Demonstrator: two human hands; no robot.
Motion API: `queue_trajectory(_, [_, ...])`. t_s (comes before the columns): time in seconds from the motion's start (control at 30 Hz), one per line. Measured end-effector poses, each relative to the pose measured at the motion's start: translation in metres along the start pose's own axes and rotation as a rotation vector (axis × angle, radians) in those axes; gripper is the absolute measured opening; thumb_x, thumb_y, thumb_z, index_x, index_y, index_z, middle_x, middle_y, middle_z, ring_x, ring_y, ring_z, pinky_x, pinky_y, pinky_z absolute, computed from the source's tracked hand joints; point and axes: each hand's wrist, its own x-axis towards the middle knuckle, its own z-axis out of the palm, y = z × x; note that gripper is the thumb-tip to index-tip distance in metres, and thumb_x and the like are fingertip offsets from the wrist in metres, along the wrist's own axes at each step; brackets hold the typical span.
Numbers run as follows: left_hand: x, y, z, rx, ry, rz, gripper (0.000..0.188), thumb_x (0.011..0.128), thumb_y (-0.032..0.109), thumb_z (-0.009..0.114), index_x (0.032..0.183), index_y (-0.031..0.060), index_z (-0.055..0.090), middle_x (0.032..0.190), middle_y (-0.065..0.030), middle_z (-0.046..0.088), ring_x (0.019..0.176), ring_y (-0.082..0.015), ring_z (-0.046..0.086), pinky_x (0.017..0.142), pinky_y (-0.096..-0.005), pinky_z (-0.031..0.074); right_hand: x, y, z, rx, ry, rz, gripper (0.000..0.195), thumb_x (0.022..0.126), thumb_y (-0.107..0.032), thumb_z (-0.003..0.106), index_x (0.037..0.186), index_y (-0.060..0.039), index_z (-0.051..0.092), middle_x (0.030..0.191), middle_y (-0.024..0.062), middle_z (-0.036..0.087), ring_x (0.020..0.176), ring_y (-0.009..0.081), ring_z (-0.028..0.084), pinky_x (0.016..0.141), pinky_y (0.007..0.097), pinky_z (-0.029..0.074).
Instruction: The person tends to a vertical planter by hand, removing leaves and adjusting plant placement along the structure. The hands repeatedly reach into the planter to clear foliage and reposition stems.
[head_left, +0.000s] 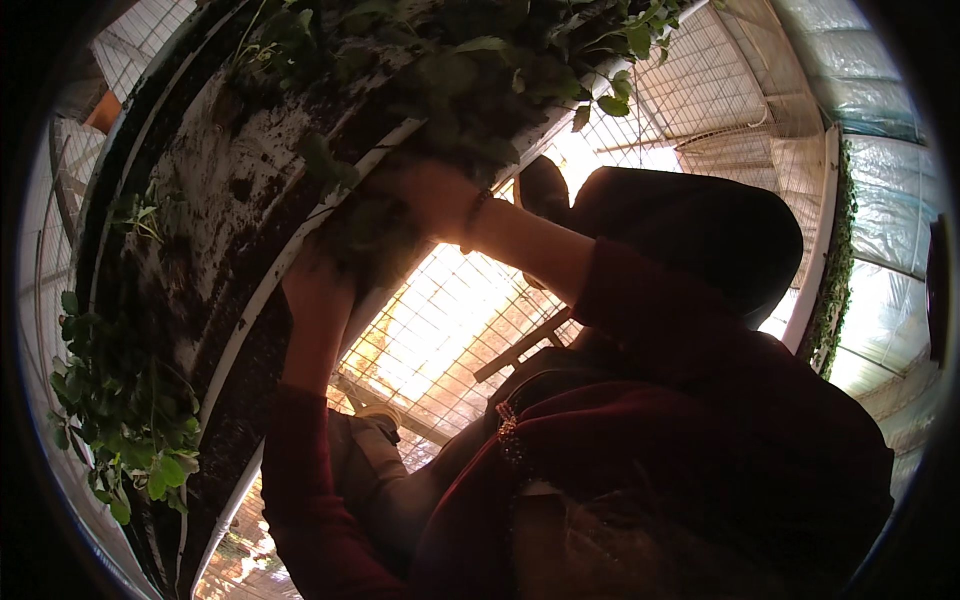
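Both my hands reach into the near dark strip of soil of a long raised planting bed. My left hand is low on the near side, its fingertips lost in shadow. Farther up the bed, my right hand, with a beaded bracelet at the wrist, lies beside dark leaves. A blurred, dark leafy clump is between the two hands; whether either hand grips it is too dark to tell. A pale pipe or hose runs lengthwise along the soil.
Leafy green plants grow at the bed's lower left, and more foliage covers its upper part. A small seedling stands in the far strip. Wire mesh shows beneath, beside the bed's white edge. Another planted row stands at right.
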Motion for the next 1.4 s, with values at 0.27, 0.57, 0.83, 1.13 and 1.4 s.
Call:
queue_trajectory(0.27, [0.0,-0.01,0.006,0.131,-0.06,-0.074,0.032,0.076,0.009,0.056,0.108,0.0059,0.059,0.094,-0.0174,0.063,0.08,-0.0339,0.063,0.066,-0.0422,0.052,0.015,0.016,0.027,0.032,0.085,-0.134,0.038,0.073,-0.012,0.06,0.111,-0.0118,0.061,0.11,0.0176,0.06,0.099,0.0341,0.059,0.087,0.0386,0.048])
queue_trajectory(0.57, [-0.02,-0.028,-0.022,0.344,0.072,0.181,0.04,0.082,0.011,0.053,0.121,0.0128,0.055,0.12,-0.0172,0.053,0.095,-0.0336,0.057,0.078,-0.0438,0.048,-0.001,0.021,0.028,-0.146,0.096,-0.174,0.053,0.074,-0.007,0.057,0.126,-0.0078,0.049,0.129,0.0187,0.045,0.111,0.0349,0.052,0.092,0.0373,0.045])
queue_trajectory(0.83, [-0.027,-0.03,-0.025,0.365,-0.096,0.088,0.034,0.084,0.012,0.05,0.117,0.015,0.058,0.116,-0.0147,0.055,0.093,-0.0332,0.058,0.077,-0.0441,0.048,0.005,0.032,0.037,-0.208,0.128,-0.173,0.044,0.077,-0.014,0.056,0.12,-0.0082,0.054,0.124,0.018,0.049,0.107,0.0327,0.055,0.088,0.0368,0.047])
queue_trajectory(1.13, [-0.031,0.014,-0.054,-0.105,-0.163,0.134,0.02,0.076,0.009,0.062,0.096,0.0061,0.064,0.094,-0.0151,0.061,0.083,-0.0343,0.059,0.071,-0.0402,0.049,-0.034,0.002,0.042,-0.317,0.068,-0.211,0.024,0.075,-0.024,0.059,0.093,-0.0086,0.066,0.085,0.0137,0.063,0.084,0.0317,0.06,0.071,0.0414,0.049])
queue_trajectory(1.4, [-0.015,0.012,-0.024,0.004,-0.033,0.1,0.024,0.076,0.01,0.062,0.099,0.0044,0.061,0.094,-0.0166,0.06,0.084,-0.0351,0.06,0.07,-0.0404,0.051,-0.039,-0.007,0.048,-0.269,0.491,-0.276,0.031,0.074,-0.016,0.054,0.102,-0.0097,0.066,0.108,0.0136,0.059,0.101,0.0309,0.056,0.085,0.0424,0.046])
